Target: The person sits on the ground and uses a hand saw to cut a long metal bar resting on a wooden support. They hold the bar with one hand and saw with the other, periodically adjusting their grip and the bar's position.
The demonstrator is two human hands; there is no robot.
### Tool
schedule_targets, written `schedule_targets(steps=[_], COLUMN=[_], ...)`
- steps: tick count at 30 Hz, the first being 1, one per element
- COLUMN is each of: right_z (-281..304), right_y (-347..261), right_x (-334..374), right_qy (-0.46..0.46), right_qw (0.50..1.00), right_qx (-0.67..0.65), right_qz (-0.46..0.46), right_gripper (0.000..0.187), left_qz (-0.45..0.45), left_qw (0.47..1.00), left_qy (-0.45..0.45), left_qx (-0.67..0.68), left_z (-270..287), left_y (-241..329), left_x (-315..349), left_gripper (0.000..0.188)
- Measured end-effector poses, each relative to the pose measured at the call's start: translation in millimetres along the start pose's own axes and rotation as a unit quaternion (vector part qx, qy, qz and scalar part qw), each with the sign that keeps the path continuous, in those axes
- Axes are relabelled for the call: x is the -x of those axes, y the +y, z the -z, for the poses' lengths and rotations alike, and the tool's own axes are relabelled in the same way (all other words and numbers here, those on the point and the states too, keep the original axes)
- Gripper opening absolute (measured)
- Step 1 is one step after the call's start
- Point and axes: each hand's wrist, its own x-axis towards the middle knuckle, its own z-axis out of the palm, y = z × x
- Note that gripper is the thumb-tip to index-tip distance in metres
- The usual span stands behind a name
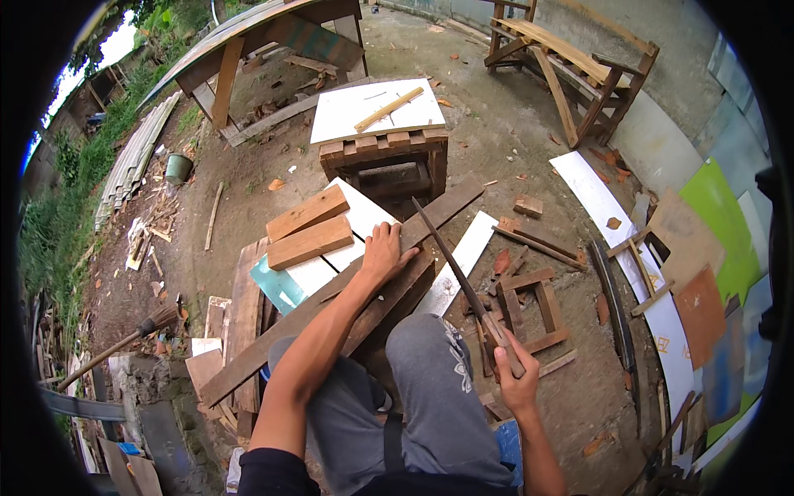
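A long dark wooden plank (277, 341) slants from the lower left up to the right, across timber in front of my knees. My left hand (386, 252) presses down on its upper part, fingers curled over the far edge. In my right hand (514, 372) is a handsaw (457, 269), gripped by its wooden handle. The blade appears almost edge-on and its teeth cannot be made out. Its narrow tip points away from me, near the plank's upper end; whether it touches is unclear. Two short wooden blocks (310, 241) rest on white board left of my left hand.
Ahead stands a low wooden stand (385, 149) with a white board and a stick on top. A wooden bench (571, 62) is at the far right. Wood frames (529, 310) and offcuts lie right of my knees. Coloured panels (718, 223) lean along the right wall.
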Motion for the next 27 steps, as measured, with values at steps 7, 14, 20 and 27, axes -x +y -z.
schedule_targets(steps=[7, 14, 20, 27], right_z=[13.1, 8.9, -21.3, -54.0], right_y=[-15.0, 7.9, 17.3, 5.7], right_x=[19.3, 12.7, 0.2, -41.0], right_qy=[-0.001, 0.012, 0.015, 0.026], right_qw=[1.000, 0.995, 1.000, 0.995], right_qx=[0.031, 0.053, -0.017, -0.019], right_qz=[0.005, 0.081, 0.004, 0.092], right_gripper=[0.043, 0.042, 0.042, 0.042], left_qz=[-0.074, -0.114, -0.105, -0.091], left_qw=[0.992, 0.989, 0.989, 0.988], left_qy=[-0.036, -0.009, 0.001, -0.022], left_qx=[0.092, 0.095, 0.107, 0.125], left_z=[8.8, 13.6, 14.7, 18.8], left_y=[-1.8, 6.5, 9.2, 9.8], left_x=[10.6, 24.1, 23.5, 21.9], left_gripper=[0.071, 0.072, 0.071, 0.069])
